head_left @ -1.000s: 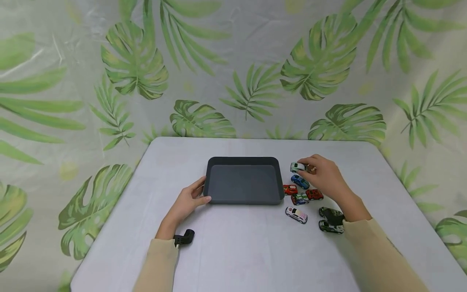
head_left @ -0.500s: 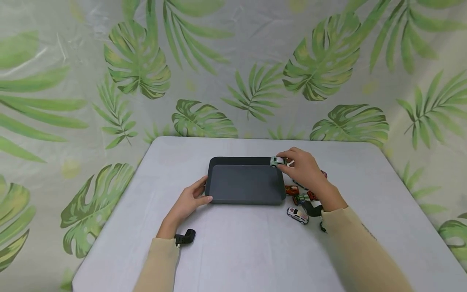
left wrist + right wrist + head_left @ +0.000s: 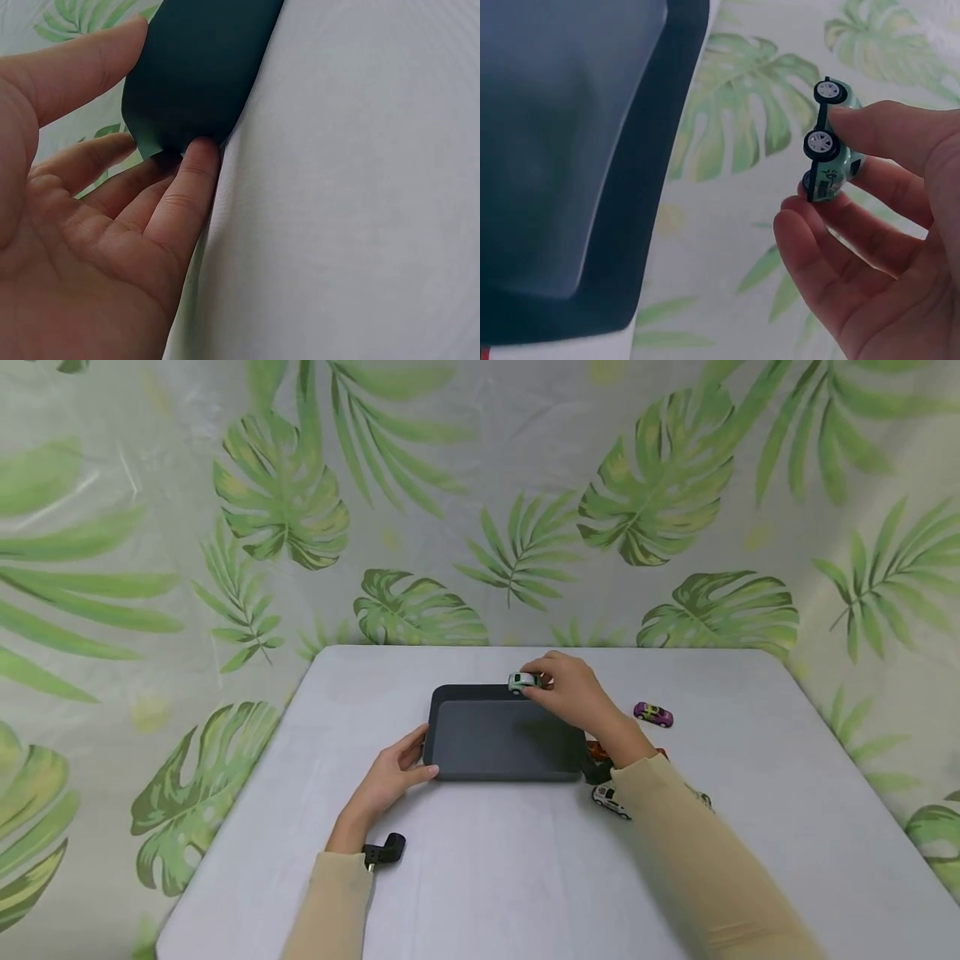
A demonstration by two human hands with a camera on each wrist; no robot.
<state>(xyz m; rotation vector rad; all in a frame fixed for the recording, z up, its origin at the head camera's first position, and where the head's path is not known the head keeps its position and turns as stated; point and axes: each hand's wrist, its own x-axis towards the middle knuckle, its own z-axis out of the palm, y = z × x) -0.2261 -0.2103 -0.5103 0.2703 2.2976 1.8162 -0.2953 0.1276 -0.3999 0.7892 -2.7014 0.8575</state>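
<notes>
Right grip (image 3: 568,690), pinching mint-green toy car (image 3: 516,682), has shifted frame-left, bringing it to dark-grey rectangular tray (image 3: 480,739) held by left grip (image 3: 386,781).

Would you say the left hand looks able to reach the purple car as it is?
Probably not: the right arm crosses between the left hand, at the tray, and the purple car.

An upright mint toy car (image 3: 522,682) hovers near a gray tray (image 3: 487,743).

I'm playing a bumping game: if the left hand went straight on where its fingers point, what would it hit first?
Probably the dark tray right away, because the left hand touches its left end and points toward it.
</notes>
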